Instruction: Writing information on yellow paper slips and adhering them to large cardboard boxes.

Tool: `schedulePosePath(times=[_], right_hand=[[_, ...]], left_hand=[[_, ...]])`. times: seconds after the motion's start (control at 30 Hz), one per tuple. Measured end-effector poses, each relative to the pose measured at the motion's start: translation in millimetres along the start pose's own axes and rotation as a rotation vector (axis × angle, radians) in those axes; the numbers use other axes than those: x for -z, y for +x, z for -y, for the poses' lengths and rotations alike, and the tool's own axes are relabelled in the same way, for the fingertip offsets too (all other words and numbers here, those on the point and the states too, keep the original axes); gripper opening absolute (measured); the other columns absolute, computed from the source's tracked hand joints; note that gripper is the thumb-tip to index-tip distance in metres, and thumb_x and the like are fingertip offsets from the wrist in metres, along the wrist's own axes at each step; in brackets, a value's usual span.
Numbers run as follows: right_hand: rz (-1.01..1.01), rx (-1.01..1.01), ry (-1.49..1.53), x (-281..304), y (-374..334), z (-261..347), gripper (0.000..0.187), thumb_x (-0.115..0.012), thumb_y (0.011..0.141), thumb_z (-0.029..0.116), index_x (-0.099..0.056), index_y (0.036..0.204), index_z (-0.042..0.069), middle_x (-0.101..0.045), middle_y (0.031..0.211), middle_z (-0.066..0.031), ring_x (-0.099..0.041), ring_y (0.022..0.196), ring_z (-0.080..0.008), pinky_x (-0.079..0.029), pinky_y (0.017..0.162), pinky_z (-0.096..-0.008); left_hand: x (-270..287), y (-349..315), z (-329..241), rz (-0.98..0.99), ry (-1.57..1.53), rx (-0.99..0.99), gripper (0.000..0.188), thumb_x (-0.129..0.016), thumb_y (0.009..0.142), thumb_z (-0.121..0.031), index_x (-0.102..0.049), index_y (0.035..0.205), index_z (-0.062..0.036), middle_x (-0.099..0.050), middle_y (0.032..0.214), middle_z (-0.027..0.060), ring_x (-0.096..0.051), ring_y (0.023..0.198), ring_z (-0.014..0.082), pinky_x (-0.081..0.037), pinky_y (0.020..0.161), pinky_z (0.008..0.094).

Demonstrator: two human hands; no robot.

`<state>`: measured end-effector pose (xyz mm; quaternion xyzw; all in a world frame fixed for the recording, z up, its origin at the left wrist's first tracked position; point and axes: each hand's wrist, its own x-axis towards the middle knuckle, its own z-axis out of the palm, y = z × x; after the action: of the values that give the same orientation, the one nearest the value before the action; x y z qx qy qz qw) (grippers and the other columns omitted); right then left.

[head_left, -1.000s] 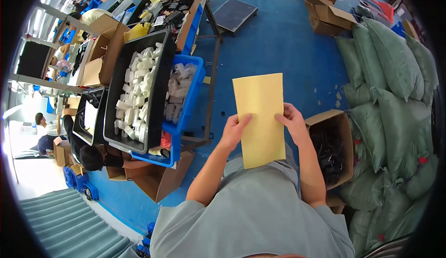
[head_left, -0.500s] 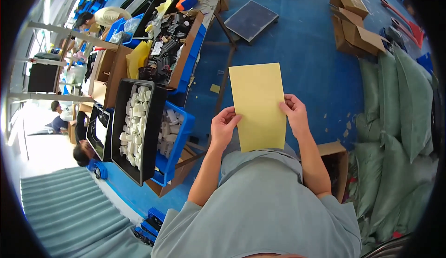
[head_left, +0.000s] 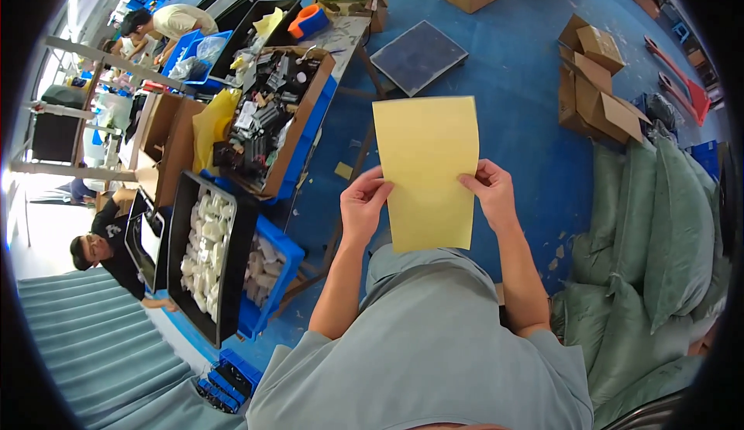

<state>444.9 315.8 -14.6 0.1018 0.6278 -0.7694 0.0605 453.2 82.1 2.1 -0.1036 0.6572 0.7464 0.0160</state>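
Sheet of plain yellow rectangular paper or thin card [head_left: 430, 147]: being held at 12 o'clock from the person's body, spanning between both hands, its lower end overlapping grey cloth clothing [head_left: 426, 329]; whether it is touching the cloth cannot be told.
Left hand [head_left: 363, 207]: pinching the sheet's 9 o'clock edge, thumb resting on the upward face, partly hidden fingers curling at the edge, almost closed.
Right hand [head_left: 494, 194]: pinching the 3 o'clock edge likewise, thumb on the face, fingers loosely curling.
Sheet weight: probably feeling very light, as fingertips alone seem to be bearing it.
Sheet stiffness: looking thin and bendable, staying fairly flat between two grips; likely bowing if the hands are pressing inward.
Sheet face: seeming matte, so probably not slipping much.
Sheet edges: likely creasing under a hard thumb, or tearing under a sharp pull.
Best hold: mid-height on both long edges, where the hands are lightly pinching; gripping only the 12 o'clock end would probably be leaving the rest flapping.
Surroundings: black deep plastic tray [head_left: 239, 267] is carrying white plastic pieces [head_left: 209, 236] toward 8 o'clock; bulging green sacks [head_left: 678, 228] are leaning between 3 and 4 o'clock.
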Motion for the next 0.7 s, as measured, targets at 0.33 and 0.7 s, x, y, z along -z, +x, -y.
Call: schedulePosePath(times=[0.33,0.7], right_hand=[[-0.105,0.064,-0.046,-66.7,115.0,57.2,0.021,-0.064,0.084,-0.008,-0.061,0.103,0.000,-0.069,0.092,-0.0120,-0.060,0.074,-0.0119,-0.047,0.072,-0.0202],[0.382,0.404,0.048,-109.0,251.2,76.5,0.020,-0.062,0.077,-0.015,-0.062,0.085,0.004,-0.069,0.097,-0.0135,-0.061,0.080,-0.0178,-0.049,0.075,-0.0240]], left_hand=[[0.8,132.7,-27.1,-0.056,-0.055,-0.149,0.031,-0.068,0.079,0.008,-0.065,0.108,0.0002,-0.065,0.085,0.0069,-0.057,0.072,0.0120,-0.046,0.066,0.0209],[61.2,227.9,-65.8,-0.002,0.009,-0.469,0.021,-0.059,0.075,0.016,-0.072,0.082,0.0011,-0.067,0.089,0.0063,-0.057,0.075,0.0149,-0.045,0.067,0.0230]])
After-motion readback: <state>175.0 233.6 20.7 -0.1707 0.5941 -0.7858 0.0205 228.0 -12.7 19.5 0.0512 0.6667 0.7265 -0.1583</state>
